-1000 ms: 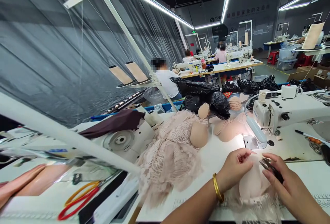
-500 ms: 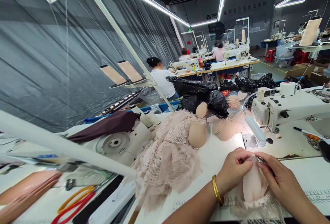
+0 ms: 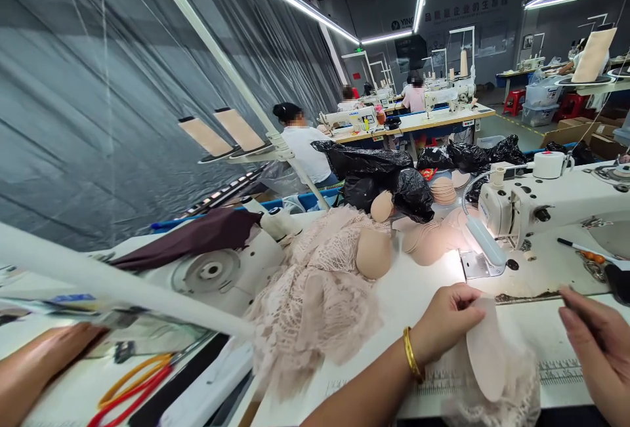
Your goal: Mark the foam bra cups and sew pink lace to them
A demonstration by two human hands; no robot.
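Observation:
My left hand (image 3: 450,319), with a gold bangle on the wrist, pinches the top of a pale beige bra cup (image 3: 487,361). Sheer lace (image 3: 522,374) hangs from the cup over the table's front edge. To the right, my right hand (image 3: 598,351) is apart from the cup, its fingers curled; something dark shows between thumb and forefinger, too unclear to name. Just beyond the hands is a sewing machine (image 3: 546,204) with its lit needle plate (image 3: 475,264). A heap of beige lace (image 3: 315,289) lies left of my left hand, a loose cup (image 3: 374,253) on it.
Stacked cups (image 3: 426,240) and black plastic bags (image 3: 413,194) lie behind the lace. A slanted white pole (image 3: 123,286) crosses the left side. Beyond it are red-and-orange-handled scissors (image 3: 132,387) and another person's arm (image 3: 44,361). A pen (image 3: 581,248) rests at right.
My right hand has come away from the cup and moved right. My left hand keeps its pinch, and the cup now hangs more openly. The view has shifted slightly.

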